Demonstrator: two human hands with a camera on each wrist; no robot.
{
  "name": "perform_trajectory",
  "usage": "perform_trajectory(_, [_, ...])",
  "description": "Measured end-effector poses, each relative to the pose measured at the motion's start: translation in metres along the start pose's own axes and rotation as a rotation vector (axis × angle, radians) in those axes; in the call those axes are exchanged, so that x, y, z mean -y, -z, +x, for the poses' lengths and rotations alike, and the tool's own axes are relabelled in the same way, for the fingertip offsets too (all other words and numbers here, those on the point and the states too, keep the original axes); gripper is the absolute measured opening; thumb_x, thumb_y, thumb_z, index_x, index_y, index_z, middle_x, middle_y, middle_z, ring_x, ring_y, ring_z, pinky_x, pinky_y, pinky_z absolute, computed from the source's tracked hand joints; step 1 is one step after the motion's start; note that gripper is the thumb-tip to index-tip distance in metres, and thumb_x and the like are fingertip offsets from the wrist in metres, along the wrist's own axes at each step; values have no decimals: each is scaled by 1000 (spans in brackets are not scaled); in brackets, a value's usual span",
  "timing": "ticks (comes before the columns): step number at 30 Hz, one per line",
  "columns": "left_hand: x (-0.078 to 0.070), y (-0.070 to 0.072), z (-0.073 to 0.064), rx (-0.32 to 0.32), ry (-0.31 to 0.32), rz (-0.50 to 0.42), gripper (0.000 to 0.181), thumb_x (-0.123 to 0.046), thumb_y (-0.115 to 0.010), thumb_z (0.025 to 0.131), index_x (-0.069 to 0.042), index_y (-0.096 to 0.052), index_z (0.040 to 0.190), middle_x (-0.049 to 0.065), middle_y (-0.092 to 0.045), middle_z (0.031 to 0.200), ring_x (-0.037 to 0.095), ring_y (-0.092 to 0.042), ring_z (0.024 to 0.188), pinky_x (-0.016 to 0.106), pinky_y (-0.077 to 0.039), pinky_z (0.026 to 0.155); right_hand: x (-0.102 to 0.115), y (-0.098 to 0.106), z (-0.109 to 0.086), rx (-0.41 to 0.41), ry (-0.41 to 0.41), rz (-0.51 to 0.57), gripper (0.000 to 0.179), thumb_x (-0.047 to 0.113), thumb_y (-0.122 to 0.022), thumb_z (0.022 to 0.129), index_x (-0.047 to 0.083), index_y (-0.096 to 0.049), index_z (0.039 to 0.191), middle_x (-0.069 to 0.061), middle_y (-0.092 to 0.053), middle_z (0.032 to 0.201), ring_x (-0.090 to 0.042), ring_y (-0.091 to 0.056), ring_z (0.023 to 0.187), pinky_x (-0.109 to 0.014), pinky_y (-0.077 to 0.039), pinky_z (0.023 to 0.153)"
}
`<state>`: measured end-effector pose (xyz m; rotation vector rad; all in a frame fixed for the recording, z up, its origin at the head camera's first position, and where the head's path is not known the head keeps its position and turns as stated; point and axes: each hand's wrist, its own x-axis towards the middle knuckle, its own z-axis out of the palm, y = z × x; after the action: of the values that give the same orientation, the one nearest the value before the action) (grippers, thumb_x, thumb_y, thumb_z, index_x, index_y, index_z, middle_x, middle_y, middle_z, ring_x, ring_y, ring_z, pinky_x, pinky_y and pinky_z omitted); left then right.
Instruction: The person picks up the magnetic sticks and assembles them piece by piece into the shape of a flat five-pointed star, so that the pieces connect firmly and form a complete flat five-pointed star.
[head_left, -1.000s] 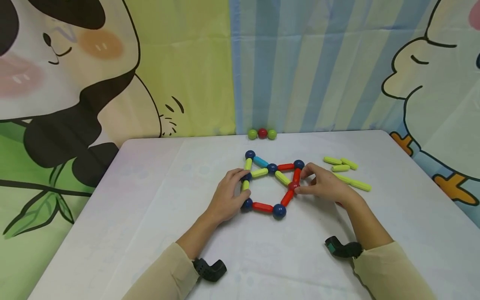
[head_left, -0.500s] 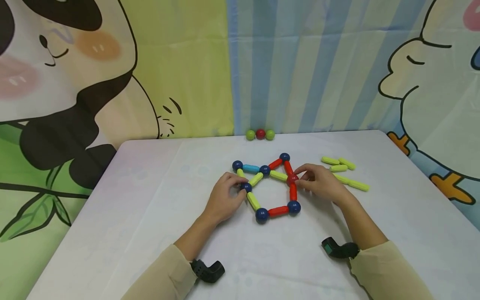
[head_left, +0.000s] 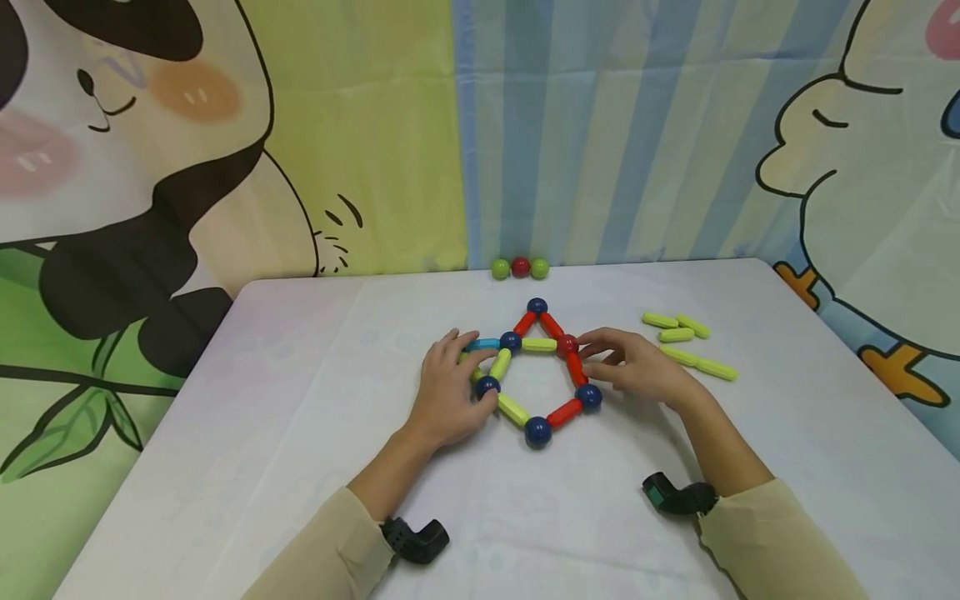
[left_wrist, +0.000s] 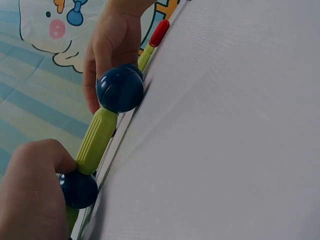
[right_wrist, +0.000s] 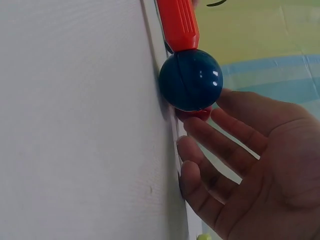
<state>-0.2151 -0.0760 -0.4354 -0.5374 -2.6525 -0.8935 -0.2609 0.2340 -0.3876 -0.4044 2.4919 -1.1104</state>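
Note:
A magnetic ball-and-rod frame point(head_left: 539, 344) lies flat mid-table, a five-sided ring with a red-rod triangle at its back. Its joints are blue balls point(head_left: 537, 432) and one red ball point(head_left: 567, 345). My left hand point(head_left: 450, 392) grips the left corner, thumb at a blue ball point(left_wrist: 80, 190) beside a green rod point(left_wrist: 98, 140), fingers over a light-blue rod point(head_left: 483, 343). The corner ball beyond is hidden under those fingers. On the other side, my right hand point(head_left: 637, 367) touches the frame's outer edge with loosely extended fingers, near the red ball and a blue ball point(right_wrist: 191, 80).
Several loose yellow-green rods point(head_left: 697, 362) lie to the right, beyond my right hand. At the table's back edge, two green balls and a red ball point(head_left: 521, 267) stand in a row. A patterned cloth point(head_left: 390, 133) hangs behind the white table point(head_left: 300, 375).
The frame has turned counterclockwise between my hands: its back triangle has swung left and its front ball right. My left fingers have shifted over the light-blue rod; my right hand has moved slightly left.

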Motion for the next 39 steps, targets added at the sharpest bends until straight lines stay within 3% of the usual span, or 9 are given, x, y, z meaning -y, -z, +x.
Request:
perform_trajectory(4, [0,0,0,75,13,41,58,-34,-58,87,-19,-61,143,11,-45,159,40,-23,156,69,-16,123,4,3,-3,4,-16,-26,46,26,-67,100,17,-57,144,-14,-62,141,-32,-61,119,-39,-59,89])
perform_trajectory(11, [1,0,1,97,39,59,58,-35,-56,88,-19,-61,144,9,-46,160,38,-21,158,68,-15,123,9,29,-24,-6,-33,-215,42,29,-70,97,12,-64,135,-12,-67,127,-29,-63,113,-41,-59,87])
perform_trajectory(14, [0,0,1,102,62,40,57,-35,-56,87,-18,-63,142,8,-46,160,36,-20,158,67,-15,124,7,45,-38,44,-110,-270,44,30,-74,94,10,-63,132,-13,-66,124,-28,-64,107,-41,-59,84])
perform_trajectory(19, [2,1,1,100,85,7,53,-32,-59,86,-18,-66,137,7,-46,159,35,-20,158,64,-17,124,-2,60,-51,177,-349,-283,46,27,-81,87,8,-62,124,-14,-64,115,-24,-60,93,-38,-57,75])
perform_trajectory(21, [3,0,1,98,89,1,52,-32,-59,86,-19,-67,136,7,-47,159,34,-20,158,63,-18,124,-7,61,-52,195,-421,-277,41,23,-82,85,7,-62,118,-13,-62,108,-24,-60,88,-37,-56,72])
perform_trajectory(23, [4,0,1,99,91,-1,52,-32,-59,87,-19,-67,136,7,-47,159,34,-19,158,63,-18,124,-12,62,-52,185,-443,-281,37,20,-82,84,6,-62,112,-13,-61,103,-24,-59,84,-36,-56,69])
perform_trajectory(25, [4,-1,0,100,93,-4,52,-32,-59,87,-19,-67,136,6,-46,159,34,-19,159,63,-18,124,-15,61,-50,159,-426,-288,33,18,-80,85,6,-63,111,-12,-61,101,-24,-60,83,-35,-56,69])
perform_trajectory(33, [3,-1,0,103,93,-16,51,-33,-60,87,-20,-67,136,5,-46,160,33,-19,159,64,-20,124,-17,51,-38,25,-228,-295,32,19,-74,92,4,-66,119,-12,-61,102,-21,-58,81,-31,-52,68])
perform_trajectory(39, [2,-2,2,96,81,-14,52,-33,-59,87,-20,-67,136,5,-46,160,33,-19,159,65,-22,122,-9,42,-26,-19,-154,-300,33,20,-70,96,6,-67,125,-14,-66,108,-25,-59,90,-31,-52,73])
